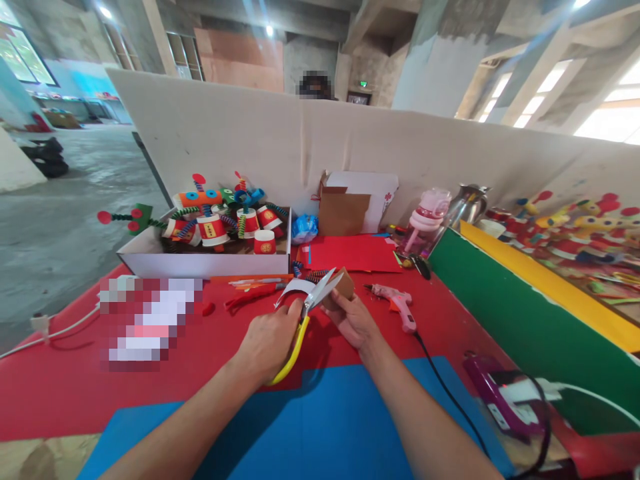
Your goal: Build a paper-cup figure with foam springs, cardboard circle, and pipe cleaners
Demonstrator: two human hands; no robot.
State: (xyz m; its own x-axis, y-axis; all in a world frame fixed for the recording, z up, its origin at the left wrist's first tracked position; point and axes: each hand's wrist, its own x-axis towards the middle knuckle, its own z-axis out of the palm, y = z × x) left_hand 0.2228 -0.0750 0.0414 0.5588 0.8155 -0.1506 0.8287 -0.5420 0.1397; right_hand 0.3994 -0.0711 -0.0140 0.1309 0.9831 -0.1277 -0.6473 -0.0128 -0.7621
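Note:
My left hand (270,339) is wrapped around the yellow handles of a pair of scissors (294,357). Their metal blades point up and away from me, slightly parted. In my right hand (354,321), a small piece of brown cardboard (344,284) is pinched between thumb and fingers. The blades reach the cardboard's left side; whether they bite into it I cannot tell. Just beyond my left hand lies a curved white strip (296,287). A pink glue gun (397,303) rests on the red table cover right of my right hand.
Behind to the left stands a white box (205,265) of paper-cup figures. Red sheets (350,253) and a cut cardboard box (345,212) are at the back. A pink bottle (427,217), a green divider (515,320) and a purple power strip (505,397) line the right; blue sheets (345,413) lie nearest.

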